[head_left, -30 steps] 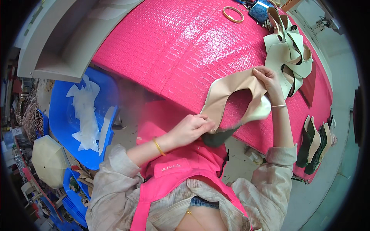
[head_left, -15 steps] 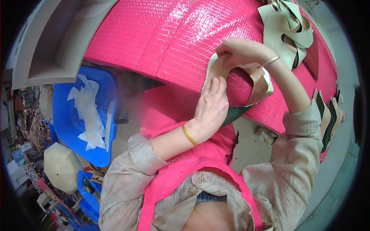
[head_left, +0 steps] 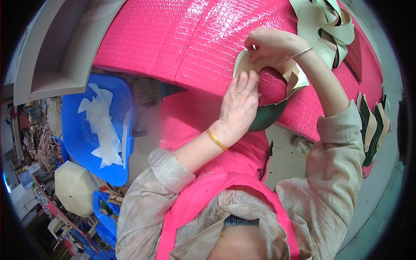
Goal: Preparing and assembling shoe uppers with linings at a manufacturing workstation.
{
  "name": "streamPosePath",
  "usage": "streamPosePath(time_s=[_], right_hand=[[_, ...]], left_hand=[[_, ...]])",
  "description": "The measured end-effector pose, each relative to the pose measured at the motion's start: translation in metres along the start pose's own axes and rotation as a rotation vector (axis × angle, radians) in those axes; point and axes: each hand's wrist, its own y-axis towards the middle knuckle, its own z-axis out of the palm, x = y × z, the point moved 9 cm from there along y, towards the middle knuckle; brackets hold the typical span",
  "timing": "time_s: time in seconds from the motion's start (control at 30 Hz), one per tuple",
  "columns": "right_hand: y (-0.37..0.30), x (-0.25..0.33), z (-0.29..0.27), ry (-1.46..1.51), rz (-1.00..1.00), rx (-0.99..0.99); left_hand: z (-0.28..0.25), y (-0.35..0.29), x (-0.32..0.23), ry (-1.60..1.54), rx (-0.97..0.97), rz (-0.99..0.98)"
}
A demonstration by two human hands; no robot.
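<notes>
A curved shoe upper [head_left: 266,60], cream and tan with a dark green flap [head_left: 268,116], lies at the near edge of the pink-covered table, and the green flap hangs over that edge. With fingers close together, my left hand [head_left: 239,104] presses on the left side of the upper; its thumb is hidden. My right hand [head_left: 275,43] arches over the far part, its fingers bent and pinching at the cream edge. The exact fingertip contact is partly hidden beneath that hand.
A pile of similar cream pieces [head_left: 323,26] sits at the far right of the table [head_left: 173,47]. More green and tan pieces [head_left: 370,125] stand at its right edge. At the left are a grey open box [head_left: 60,65] and a blue bin [head_left: 73,130] holding white sheets.
My right hand has moved slightly farther away along the upper. My left hand has shifted up a little with its fingers more bent, and more of the green flap shows.
</notes>
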Motion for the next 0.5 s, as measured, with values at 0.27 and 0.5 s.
streamPosePath(time_s=[0.27,0.5], right_hand=[[-0.003,-0.019,0.009,0.02,0.062,0.018],[0.0,-0.022,0.009,-0.049,0.028,0.008]], left_hand=[[0.015,0.015,0.008,-0.011,0.13,-0.054],[0.013,0.023,0.009,-0.068,0.069,0.011]])
